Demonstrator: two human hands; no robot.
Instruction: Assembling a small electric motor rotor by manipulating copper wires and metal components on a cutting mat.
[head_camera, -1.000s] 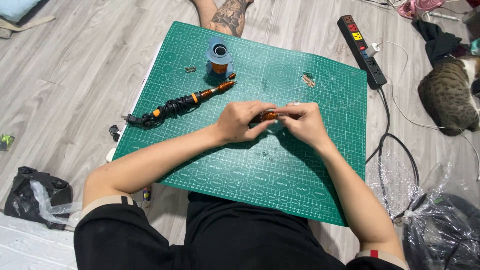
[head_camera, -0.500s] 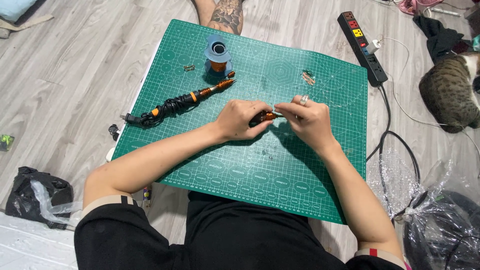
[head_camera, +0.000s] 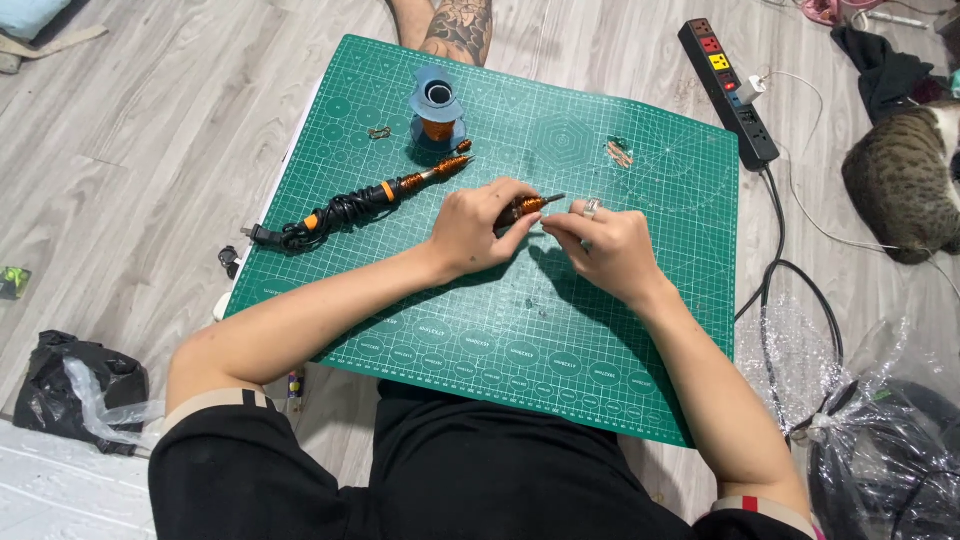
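Two hands on copper-wound rod (head_camera: 527, 207), left hand (head_camera: 478, 226) grip around it, right hand (head_camera: 600, 243) at tip

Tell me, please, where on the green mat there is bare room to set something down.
The mat is bare in front of the left hand and right hand, and at its right side below the small scraps. It is crowded at the far left, around the spool and the corded tool.
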